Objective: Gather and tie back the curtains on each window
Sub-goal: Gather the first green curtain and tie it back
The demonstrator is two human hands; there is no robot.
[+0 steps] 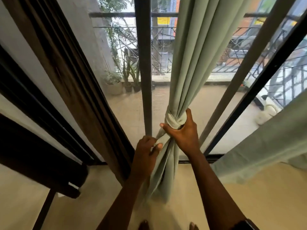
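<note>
Green curtain (191,55) hangs bunched in front of the window's centre frame bar (146,80), knotted on itself at mid-height. Right hand (182,131) grips the knot (174,121), fingers wrapped round it; left hand (146,148) pinches the tail just below, probably thumb against fingers. Brown curtain (69,77) hangs loose at window's left edge.

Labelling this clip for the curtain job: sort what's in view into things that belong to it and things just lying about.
Belongs to the job: green curtain, its knot, left hand gripping the tail below, right hand gripping the knot, second green curtain at the right, brown curtain at the left.

Just there: potted plants, balcony railing, dark furniture at the left.
</note>
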